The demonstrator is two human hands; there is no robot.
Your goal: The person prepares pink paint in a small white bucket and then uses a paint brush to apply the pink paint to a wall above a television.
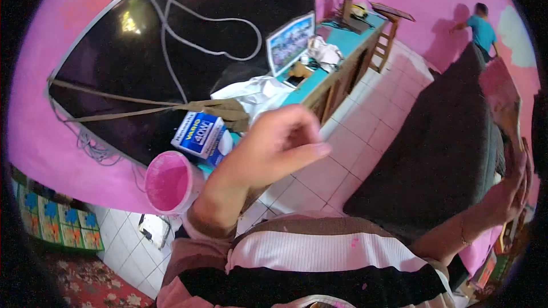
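Note:
My left hand (282, 142) is raised in front of my chest. Its fingers are curled in and the thumb points right, with nothing visible in the grip. Just left of that wrist stands a pink paint bucket (171, 182), its inside coated in pink. A blue and white lamp box (201, 135) sits behind the bucket. Far to the right, my right hand (516, 185) reaches out by the wall. It grips what looks like a wide flat paintbrush (502, 94), pink-brown and narrowing toward the hand; the picture's rim partly obscures the grip.
A turquoise-topped counter (357, 40) carries white cloth, a framed picture (291, 43) and loose items. A dark-covered bulky piece (422, 159) lies along the right. Beyond it, a person in a teal shirt (482, 31) stands by the pink wall. A grey cable (211, 51) crosses a black panel.

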